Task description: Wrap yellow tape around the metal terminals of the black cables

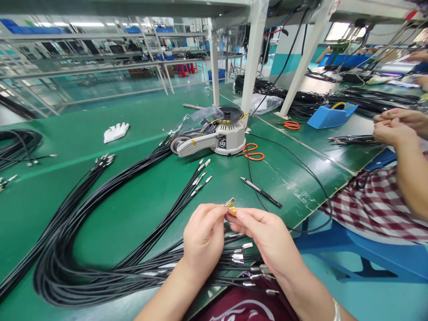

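Note:
My left hand (204, 232) is closed, pinching a cable end whose metal connector (230, 202) sticks up past the fingertips. A small piece of amber tape (233, 211) sits at the connector, gripped by the fingertips of my right hand (265, 234). Both hands meet above the table's near edge. Below them lies a thick bundle of black cables (110, 278), curving round to the left, with several silver connectors (238, 257) at its near end. A smaller group of cable ends (200, 178) points away beyond my hands. The cable inside my left fist is mostly hidden.
A tape dispenser (230, 136) stands ahead, beside orange-handled scissors (254, 154). A craft knife (261, 192) and a white glove (116, 132) lie on the green table (140, 214). At right, a co-worker's hands (397, 129) are near cables and a blue tape holder (331, 116).

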Available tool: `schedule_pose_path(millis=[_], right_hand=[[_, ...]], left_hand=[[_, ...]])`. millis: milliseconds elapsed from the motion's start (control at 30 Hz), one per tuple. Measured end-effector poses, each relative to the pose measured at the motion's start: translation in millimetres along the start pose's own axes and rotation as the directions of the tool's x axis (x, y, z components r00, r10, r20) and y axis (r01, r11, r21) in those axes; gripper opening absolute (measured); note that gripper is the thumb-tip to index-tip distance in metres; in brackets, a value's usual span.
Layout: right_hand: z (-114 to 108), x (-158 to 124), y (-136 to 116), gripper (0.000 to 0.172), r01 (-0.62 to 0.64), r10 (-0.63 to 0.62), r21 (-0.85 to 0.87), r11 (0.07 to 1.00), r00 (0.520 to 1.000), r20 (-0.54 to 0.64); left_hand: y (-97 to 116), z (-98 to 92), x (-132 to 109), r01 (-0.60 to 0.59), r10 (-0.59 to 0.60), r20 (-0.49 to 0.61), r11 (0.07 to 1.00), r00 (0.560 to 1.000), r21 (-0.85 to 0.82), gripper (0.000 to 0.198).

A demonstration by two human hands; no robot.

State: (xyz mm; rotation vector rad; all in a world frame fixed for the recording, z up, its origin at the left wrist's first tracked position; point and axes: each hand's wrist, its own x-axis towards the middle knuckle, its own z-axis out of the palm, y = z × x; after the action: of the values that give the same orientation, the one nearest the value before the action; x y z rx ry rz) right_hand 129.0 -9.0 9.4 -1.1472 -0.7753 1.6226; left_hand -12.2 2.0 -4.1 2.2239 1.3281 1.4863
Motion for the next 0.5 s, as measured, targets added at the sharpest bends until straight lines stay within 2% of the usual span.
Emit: schedule_pose_path(millis=[300, 500], right_hand=[[0.1, 1.2, -2.2, 0.032, -0.002, 0.002, -0.015, 1.000, 1.000, 0.011], [1.6, 0.6, -6.6, 0.033, -0.007, 0.008, -0.043, 0.999, 1.000, 0.010]], left_hand=[[-1.8, -1.0, -0.7, -0.052, 0.052, -0.008, 0.997, 0.999, 0.051, 0.027], [-0.6, -2.0, -0.4, -0.028, 0.028, -0.002, 0.998, 1.000, 0.051, 0.029]])
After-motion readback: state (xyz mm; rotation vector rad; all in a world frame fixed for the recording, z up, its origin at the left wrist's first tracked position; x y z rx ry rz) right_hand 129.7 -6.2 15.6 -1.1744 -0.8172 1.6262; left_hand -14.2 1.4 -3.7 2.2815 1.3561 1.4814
